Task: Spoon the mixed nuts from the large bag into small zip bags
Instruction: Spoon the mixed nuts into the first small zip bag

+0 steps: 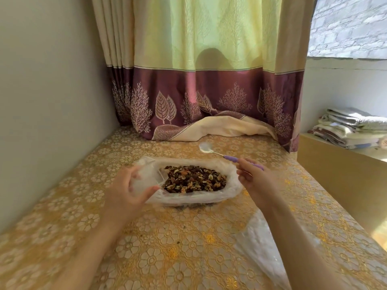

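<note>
**Nuts, bags and spoon on patterned table: stock at hand**

Large bag (230,186): white, thin plastic, rim rolled down and open, lying on the table (167,237) at centre. Filled with mixed nuts (194,182), brown and tan, level below the rim.

Small zip bag (144,174): clear, empty as far as can be seen, held over the left end of the large bag, mouth turned toward the nuts. Gripped by the left hand (127,189), fingers curled round it from the left, thumb along the near edge.

Spoon (211,149): metal bowl, purple handle, raised beyond the far right corner of the large bag, bowl pointing away and left, apart from the nuts. No load visible in the bowl. Handle pinched in the right hand (255,181), fingers curled about it.

Clear plastic sheet or bag (266,245): flat on the table, near right, partly under the right forearm; kind not discernible.

Table covering: yellow, floral lace pattern, a few dark crumbs near the large bag.

Curtain (209,70): pale yellow above, plum band with leaf and tree motifs below, hem resting on the far table edge.

Folded cloths (351,130): stacked on a ledge, far right.
</note>
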`<action>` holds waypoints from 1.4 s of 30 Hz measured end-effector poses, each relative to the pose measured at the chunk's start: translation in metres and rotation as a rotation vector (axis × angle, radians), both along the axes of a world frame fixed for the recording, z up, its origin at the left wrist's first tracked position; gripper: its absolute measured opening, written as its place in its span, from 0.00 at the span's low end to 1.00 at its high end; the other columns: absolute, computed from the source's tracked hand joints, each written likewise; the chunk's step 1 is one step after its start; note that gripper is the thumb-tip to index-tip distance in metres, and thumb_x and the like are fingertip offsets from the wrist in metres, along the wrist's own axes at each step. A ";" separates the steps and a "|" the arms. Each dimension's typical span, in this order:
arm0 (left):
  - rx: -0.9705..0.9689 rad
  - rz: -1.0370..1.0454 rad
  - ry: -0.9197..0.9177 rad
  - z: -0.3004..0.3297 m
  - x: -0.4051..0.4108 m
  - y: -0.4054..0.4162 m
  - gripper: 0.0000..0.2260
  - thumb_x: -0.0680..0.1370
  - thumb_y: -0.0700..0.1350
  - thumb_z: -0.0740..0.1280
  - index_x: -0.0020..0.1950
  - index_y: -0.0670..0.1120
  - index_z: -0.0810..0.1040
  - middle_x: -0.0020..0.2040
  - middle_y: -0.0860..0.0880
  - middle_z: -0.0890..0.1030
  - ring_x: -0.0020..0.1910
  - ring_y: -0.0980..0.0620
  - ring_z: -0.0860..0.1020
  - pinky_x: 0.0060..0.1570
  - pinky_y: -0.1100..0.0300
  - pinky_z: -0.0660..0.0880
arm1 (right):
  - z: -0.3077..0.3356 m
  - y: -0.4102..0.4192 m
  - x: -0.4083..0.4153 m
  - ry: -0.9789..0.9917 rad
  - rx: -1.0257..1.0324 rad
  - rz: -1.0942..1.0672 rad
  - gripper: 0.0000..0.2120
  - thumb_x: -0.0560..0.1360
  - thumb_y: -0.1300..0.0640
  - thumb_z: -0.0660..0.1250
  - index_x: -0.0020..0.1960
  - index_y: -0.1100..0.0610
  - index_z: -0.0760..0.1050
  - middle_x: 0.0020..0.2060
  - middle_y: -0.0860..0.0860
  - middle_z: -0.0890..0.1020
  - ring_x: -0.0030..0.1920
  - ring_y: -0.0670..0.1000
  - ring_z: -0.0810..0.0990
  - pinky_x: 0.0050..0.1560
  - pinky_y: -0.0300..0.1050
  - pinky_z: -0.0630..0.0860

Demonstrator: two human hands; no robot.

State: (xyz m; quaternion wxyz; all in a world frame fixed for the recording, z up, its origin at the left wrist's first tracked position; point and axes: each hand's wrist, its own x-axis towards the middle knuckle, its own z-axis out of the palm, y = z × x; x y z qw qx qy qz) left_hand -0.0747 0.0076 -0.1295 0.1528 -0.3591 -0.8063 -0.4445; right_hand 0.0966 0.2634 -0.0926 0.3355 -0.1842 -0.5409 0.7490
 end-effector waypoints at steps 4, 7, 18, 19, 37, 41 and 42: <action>-0.032 -0.056 0.010 -0.010 0.005 0.004 0.29 0.66 0.68 0.65 0.62 0.56 0.67 0.48 0.63 0.71 0.46 0.62 0.72 0.42 0.65 0.70 | 0.000 -0.002 -0.013 0.014 0.152 -0.179 0.08 0.79 0.57 0.62 0.45 0.59 0.76 0.38 0.58 0.84 0.33 0.46 0.72 0.33 0.37 0.69; -0.048 -0.069 0.003 -0.012 0.005 0.006 0.31 0.65 0.69 0.65 0.63 0.56 0.67 0.50 0.68 0.68 0.49 0.67 0.70 0.43 0.66 0.68 | -0.001 -0.003 -0.019 -0.045 0.355 -0.397 0.09 0.80 0.56 0.61 0.43 0.55 0.76 0.31 0.50 0.83 0.28 0.42 0.72 0.31 0.36 0.69; -0.037 -0.047 0.004 -0.007 0.013 0.003 0.38 0.63 0.77 0.56 0.63 0.53 0.69 0.50 0.69 0.66 0.47 0.69 0.69 0.43 0.69 0.65 | -0.006 -0.002 -0.029 -0.183 0.701 -0.463 0.14 0.81 0.57 0.58 0.37 0.52 0.73 0.34 0.48 0.82 0.33 0.48 0.79 0.39 0.38 0.72; -0.035 -0.043 0.000 -0.006 0.014 0.003 0.38 0.63 0.77 0.56 0.63 0.53 0.68 0.49 0.69 0.67 0.47 0.69 0.69 0.42 0.69 0.66 | -0.008 -0.002 -0.031 -0.186 0.708 -0.467 0.15 0.81 0.57 0.58 0.36 0.52 0.73 0.34 0.47 0.82 0.33 0.48 0.78 0.39 0.37 0.72; -0.014 -0.038 -0.035 -0.003 0.018 0.001 0.32 0.64 0.72 0.64 0.61 0.57 0.67 0.50 0.69 0.67 0.48 0.68 0.69 0.43 0.68 0.65 | -0.024 -0.002 -0.038 -0.246 0.138 -0.207 0.17 0.81 0.61 0.58 0.37 0.62 0.77 0.33 0.57 0.84 0.30 0.50 0.77 0.28 0.37 0.73; -0.009 -0.018 -0.047 -0.003 0.017 0.000 0.29 0.64 0.67 0.65 0.61 0.57 0.66 0.49 0.69 0.67 0.48 0.69 0.68 0.43 0.70 0.64 | -0.022 -0.001 -0.037 -0.188 0.089 -0.284 0.18 0.81 0.61 0.58 0.35 0.63 0.76 0.32 0.59 0.83 0.28 0.51 0.76 0.25 0.36 0.71; -0.006 -0.015 -0.058 -0.003 0.016 -0.001 0.29 0.64 0.67 0.65 0.61 0.58 0.65 0.49 0.69 0.67 0.48 0.69 0.68 0.42 0.70 0.63 | -0.021 0.000 -0.036 -0.171 0.066 -0.285 0.18 0.81 0.61 0.58 0.35 0.64 0.76 0.33 0.60 0.83 0.28 0.50 0.75 0.24 0.35 0.70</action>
